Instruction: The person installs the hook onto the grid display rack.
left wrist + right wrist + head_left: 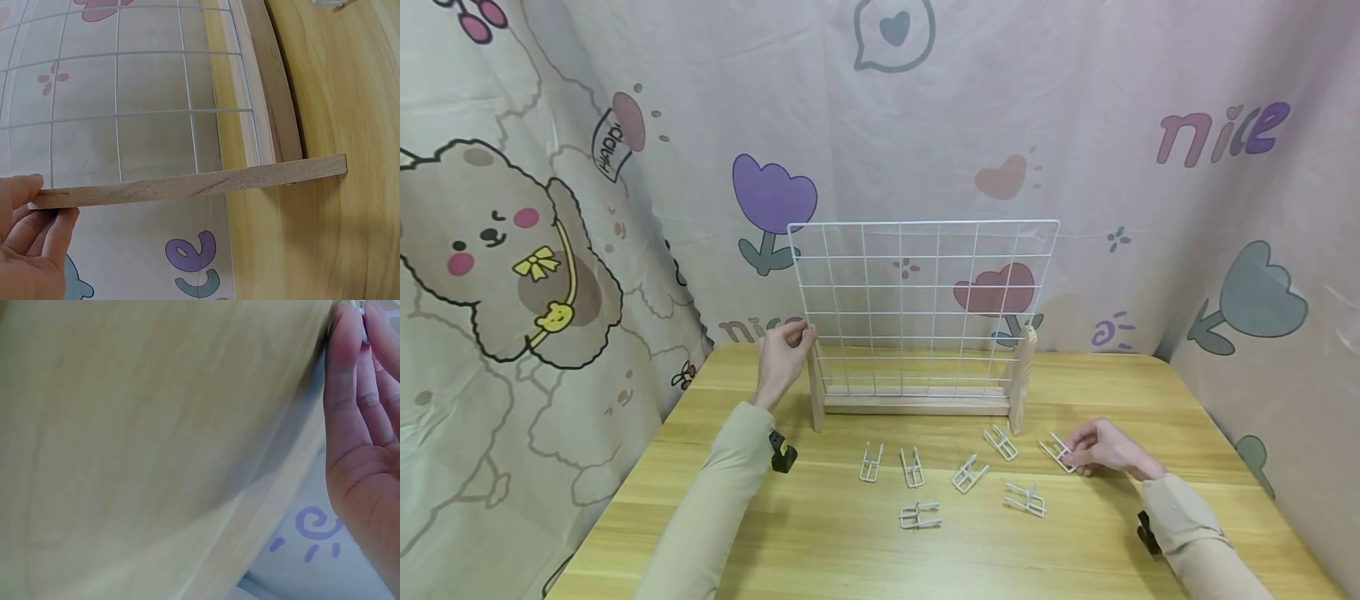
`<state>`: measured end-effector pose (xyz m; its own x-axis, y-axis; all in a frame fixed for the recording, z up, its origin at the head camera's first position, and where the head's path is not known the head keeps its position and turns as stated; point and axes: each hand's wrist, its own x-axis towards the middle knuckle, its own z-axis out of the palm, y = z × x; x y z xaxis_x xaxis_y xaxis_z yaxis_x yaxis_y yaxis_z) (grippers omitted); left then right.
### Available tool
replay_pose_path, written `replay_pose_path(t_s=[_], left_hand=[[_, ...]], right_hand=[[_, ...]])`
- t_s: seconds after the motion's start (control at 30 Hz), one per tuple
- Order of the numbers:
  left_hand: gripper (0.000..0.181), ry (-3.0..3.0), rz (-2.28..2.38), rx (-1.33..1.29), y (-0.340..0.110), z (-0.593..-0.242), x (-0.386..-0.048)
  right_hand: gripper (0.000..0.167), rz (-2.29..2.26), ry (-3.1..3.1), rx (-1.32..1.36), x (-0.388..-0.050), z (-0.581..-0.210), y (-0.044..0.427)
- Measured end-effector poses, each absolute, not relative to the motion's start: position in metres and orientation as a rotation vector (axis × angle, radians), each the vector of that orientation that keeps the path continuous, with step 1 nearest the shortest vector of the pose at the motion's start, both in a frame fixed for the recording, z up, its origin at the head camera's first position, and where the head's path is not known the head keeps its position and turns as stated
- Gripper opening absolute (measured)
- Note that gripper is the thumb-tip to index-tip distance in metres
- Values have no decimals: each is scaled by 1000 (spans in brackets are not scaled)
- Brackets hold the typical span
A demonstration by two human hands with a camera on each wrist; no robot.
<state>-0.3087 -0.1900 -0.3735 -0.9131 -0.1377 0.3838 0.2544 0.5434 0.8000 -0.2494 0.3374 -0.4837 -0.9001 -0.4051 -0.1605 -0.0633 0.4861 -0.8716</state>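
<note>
1. The head view gives me a wood-grain counter (820, 550), closed in by printed cloth (1037, 92) behind and on both sides: a bear at left, tulips, hearts and "nice" lettering.
2. Near the counter's back edge stands a white wire grid (937, 313), set upright between a left wooden post (816, 387) and a right wooden post (1021, 379), with a wooden bar (917, 406) along the bottom.
3. My left hand (782, 357) is at the left post's upper end, fingers clamped on it; the left wrist view shows thumb on one face, fingertips on the other.
4. My right hand (1108, 447) is right of the grid, fingers pinching a white wire hook (1057, 457). I cannot tell whether that hook touches the counter.
5. Six loose hooks (912, 468) lie in front of the grid, apart from one another; one sits just beside the right post's foot.
6. Room: bare wood runs from the right hand to the counter's right edge, and outside the left sleeve (722, 492) to the left edge. The front edge falls outside my view.
</note>
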Motion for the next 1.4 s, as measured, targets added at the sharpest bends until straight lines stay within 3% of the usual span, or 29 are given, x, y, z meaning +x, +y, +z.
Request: replay_pose_path(t_s=[0.63,1.0,1.4], left_hand=[[31,-2387,-1276,-103,-189,-375,-310],[31,-2377,-1278,-84,-189,-376,-311],[28,-2377,-1277,-90,-189,-375,-309]], right_hand=[[35,-1578,2282,-384,-248,-478,338],[20,-1847,2104,-380,-243,-468,334],[25,-2117,1918,-487,-245,-451,309]])
